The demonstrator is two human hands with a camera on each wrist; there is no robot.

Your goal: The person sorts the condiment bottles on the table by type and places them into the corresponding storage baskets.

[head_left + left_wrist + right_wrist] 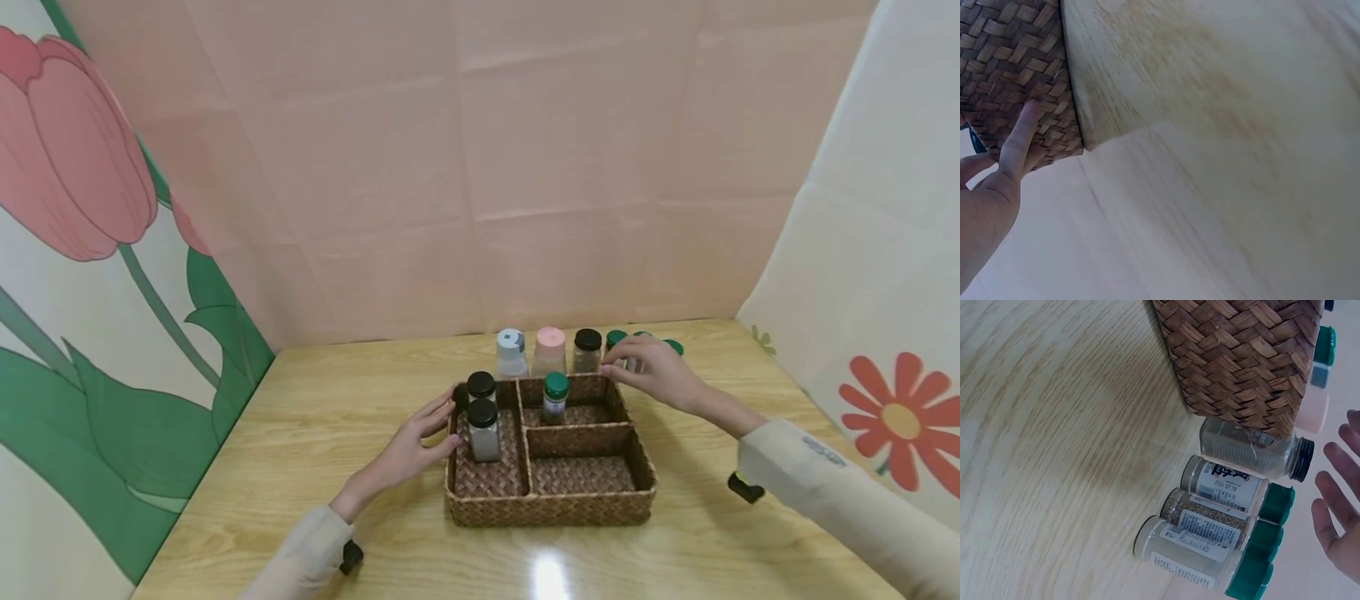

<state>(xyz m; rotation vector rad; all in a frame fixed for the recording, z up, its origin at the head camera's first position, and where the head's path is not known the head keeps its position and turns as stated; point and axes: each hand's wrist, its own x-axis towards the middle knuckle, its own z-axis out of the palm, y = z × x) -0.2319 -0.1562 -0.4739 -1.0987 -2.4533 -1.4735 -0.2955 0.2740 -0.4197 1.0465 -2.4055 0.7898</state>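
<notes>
A woven basket [551,508] with three compartments sits on the table. Against its left wall, my left hand [412,446] rests with fingers extended; the left wrist view shows a fingertip on the weave. Two black-lidded jars [484,437] stand in the left compartment, and a green-capped shaker [555,396] in the back right one. Beyond the back right corner, my right hand [660,375] hovers by the caps of three green-capped shakers [1207,525], its fingers loosely bent and holding nothing in the right wrist view. Beside those shakers stands another black-lidded jar [1247,450].
Behind the basket stand a bottle with a light blue cap [511,354] and one with a pink cap [550,350], in line with the jars. A pink cloth backdrop [465,183] rises at the table's [337,392] back edge, with flower-printed panels at both sides.
</notes>
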